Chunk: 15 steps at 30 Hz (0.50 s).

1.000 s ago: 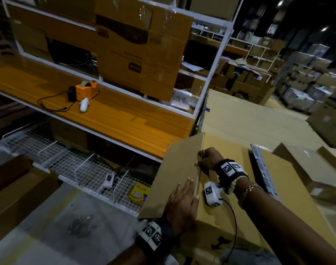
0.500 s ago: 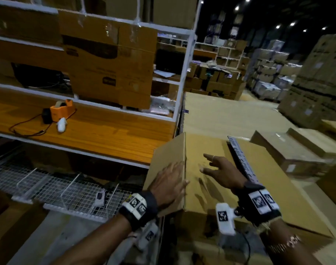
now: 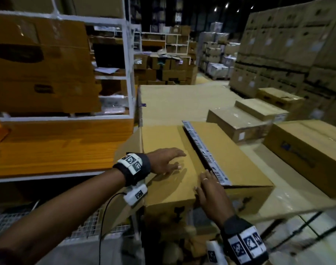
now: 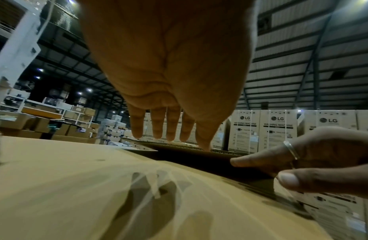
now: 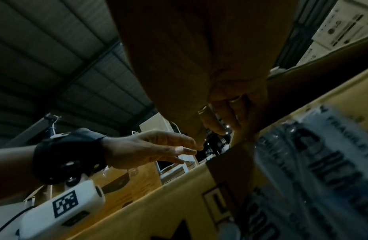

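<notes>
Folded down since before, the left flap (image 3: 159, 136) now lies flat atop the cardboard box (image 3: 159, 209) at frame centre. Left hand (image 3: 163, 159), fingers straight, hovers just over it, gripping nothing. At lower right, right hand (image 3: 209, 192) rests flat-fingered against the taped flap (image 3: 230, 150) edge.

Black wristbands (image 3: 131, 166), white cameras (image 3: 135, 195), ring (image 3: 205, 179) on right grip (image 3: 211, 196).

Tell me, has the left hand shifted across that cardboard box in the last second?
Yes. The left hand has moved rightward, from the cardboard box's left edge to over its top, closer to the printed tape strip.
</notes>
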{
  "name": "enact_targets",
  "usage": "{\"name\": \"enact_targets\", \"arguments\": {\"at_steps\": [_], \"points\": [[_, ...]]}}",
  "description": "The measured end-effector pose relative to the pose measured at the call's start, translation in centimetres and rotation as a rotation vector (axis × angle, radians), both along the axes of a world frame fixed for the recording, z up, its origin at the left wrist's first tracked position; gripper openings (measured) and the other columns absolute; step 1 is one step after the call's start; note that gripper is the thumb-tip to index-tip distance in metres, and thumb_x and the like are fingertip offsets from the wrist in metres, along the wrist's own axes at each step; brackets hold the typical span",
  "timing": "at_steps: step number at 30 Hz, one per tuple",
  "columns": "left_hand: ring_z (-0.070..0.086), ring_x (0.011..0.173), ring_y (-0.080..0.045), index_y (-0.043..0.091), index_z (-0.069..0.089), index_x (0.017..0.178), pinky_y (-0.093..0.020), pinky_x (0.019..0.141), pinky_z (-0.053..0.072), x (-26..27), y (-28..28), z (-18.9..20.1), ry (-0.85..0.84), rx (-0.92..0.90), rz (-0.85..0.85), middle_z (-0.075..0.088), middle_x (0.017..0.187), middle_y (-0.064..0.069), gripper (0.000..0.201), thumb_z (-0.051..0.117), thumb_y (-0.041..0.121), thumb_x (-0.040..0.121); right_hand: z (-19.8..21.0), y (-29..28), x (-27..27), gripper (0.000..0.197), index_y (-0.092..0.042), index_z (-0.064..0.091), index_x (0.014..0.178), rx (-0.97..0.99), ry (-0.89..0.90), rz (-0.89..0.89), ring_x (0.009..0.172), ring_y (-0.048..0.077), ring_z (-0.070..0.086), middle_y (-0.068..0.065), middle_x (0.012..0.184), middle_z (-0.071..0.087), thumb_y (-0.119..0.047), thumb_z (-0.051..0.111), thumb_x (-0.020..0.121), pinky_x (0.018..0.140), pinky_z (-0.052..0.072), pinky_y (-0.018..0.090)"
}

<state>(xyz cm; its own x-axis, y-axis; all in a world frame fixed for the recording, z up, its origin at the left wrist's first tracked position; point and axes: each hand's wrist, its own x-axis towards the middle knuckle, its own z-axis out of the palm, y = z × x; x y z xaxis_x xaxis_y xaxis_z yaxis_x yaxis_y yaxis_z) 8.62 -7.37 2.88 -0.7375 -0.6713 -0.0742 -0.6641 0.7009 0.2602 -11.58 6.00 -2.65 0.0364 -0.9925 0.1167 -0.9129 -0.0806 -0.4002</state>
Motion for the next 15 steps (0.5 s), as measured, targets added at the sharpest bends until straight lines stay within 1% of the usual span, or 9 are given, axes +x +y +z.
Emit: {"name": "enact_targets", "arguments": {"at_steps": [1,2,3,5,8,11,13,14,15], "points": [[0.035,0.145,-0.021,0.018,0.033,0.155,-0.033,0.113,0.032,-0.9,-0.4,0.3,-0.007,-0.003,-0.020,0.031,0.163,-0.003,0.056,0.049,0.036,0.105,0.4,0.0,-0.4,0.053,-0.007,0.035,0.151,-0.001,0.014,-0.013,0.148,0.028,0.029,0.015,0.162,0.027,-0.029,0.045,0.105,0.119,0.030,0.041],[0.033,0.146,-0.021,0.018,0.033,0.156,-0.034,0.114,0.031,-1.8,-0.7,0.7,-0.015,-0.012,-0.038,0.030,0.163,-0.003,0.057,0.050,0.037,0.105,0.7,-0.1,-0.9,0.056,-0.008,0.029,0.154,-0.015,0.015,-0.016,0.150,0.026,0.025,0.013,0.166,0.018,-0.030,0.043,0.105,0.119,0.029,0.041],[0.032,0.147,-0.021,0.018,0.032,0.156,-0.035,0.115,0.031,-2.7,-1.2,1.1,-0.019,-0.027,-0.052,0.029,0.164,-0.003,0.058,0.050,0.038,0.104,1.0,-0.1,-1.4,0.057,-0.009,0.025,0.156,-0.036,0.017,-0.015,0.150,0.026,0.025,0.012,0.167,0.012,-0.030,0.042,0.106,0.119,0.029,0.041],[0.030,0.149,-0.021,0.019,0.031,0.157,-0.037,0.118,0.031,-4.7,-2.2,1.8,-0.005,-0.058,-0.076,0.028,0.164,-0.002,0.060,0.051,0.039,0.104,1.9,-0.2,-2.7,0.061,-0.009,0.016,0.159,-0.068,0.022,-0.014,0.149,0.023,0.029,0.009,0.167,0.012,-0.031,0.038,0.107,0.118,0.031,0.040],[0.030,0.149,-0.020,0.020,0.025,0.159,-0.039,0.118,0.032,-8.1,-3.7,3.2,0.083,-0.102,-0.114,0.026,0.165,-0.002,0.063,0.050,0.039,0.104,3.5,-1.0,-5.8,0.063,-0.009,0.007,0.160,-0.112,0.021,-0.021,0.145,0.020,0.034,0.006,0.165,0.021,-0.032,0.035,0.107,0.116,0.031,0.036],[0.035,0.146,-0.023,0.013,0.030,0.157,-0.039,0.118,0.033,-12.6,-5.0,4.7,0.171,-0.171,-0.158,0.034,0.162,-0.007,0.059,0.050,0.033,0.105,4.9,-2.3,-9.0,0.063,-0.011,0.004,0.160,-0.144,0.034,-0.046,0.141,0.020,0.039,0.004,0.163,0.027,-0.031,0.033,0.108,0.113,0.034,0.033],[0.033,0.147,-0.025,0.011,0.033,0.155,-0.039,0.119,0.031,-16.2,-5.8,5.2,0.166,-0.186,-0.191,0.037,0.160,-0.010,0.056,0.051,0.028,0.105,5.2,-3.4,-11.4,0.063,-0.012,0.003,0.160,-0.146,0.042,-0.079,0.144,0.021,0.035,0.004,0.166,0.020,-0.031,0.032,0.108,0.115,0.032,0.032],[0.030,0.149,-0.025,0.011,0.033,0.156,-0.041,0.119,0.031,-17.9,-6.4,5.2,0.163,-0.186,-0.220,0.036,0.160,-0.010,0.056,0.052,0.026,0.105,5.0,-4.0,-12.7,0.062,-0.012,0.004,0.160,-0.145,0.043,-0.100,0.148,0.022,0.029,0.005,0.167,0.013,-0.031,0.032,0.108,0.118,0.027,0.032],[0.028,0.150,-0.024,0.012,0.032,0.156,-0.042,0.120,0.030,-19.6,-7.1,5.1,0.163,-0.182,-0.252,0.035,0.161,-0.009,0.056,0.053,0.023,0.105,4.7,-4.6,-14.0,0.062,-0.011,0.005,0.160,-0.148,0.051,-0.115,0.153,0.022,0.018,0.005,0.168,0.007,-0.030,0.032,0.108,0.122,0.019,0.031]]}}
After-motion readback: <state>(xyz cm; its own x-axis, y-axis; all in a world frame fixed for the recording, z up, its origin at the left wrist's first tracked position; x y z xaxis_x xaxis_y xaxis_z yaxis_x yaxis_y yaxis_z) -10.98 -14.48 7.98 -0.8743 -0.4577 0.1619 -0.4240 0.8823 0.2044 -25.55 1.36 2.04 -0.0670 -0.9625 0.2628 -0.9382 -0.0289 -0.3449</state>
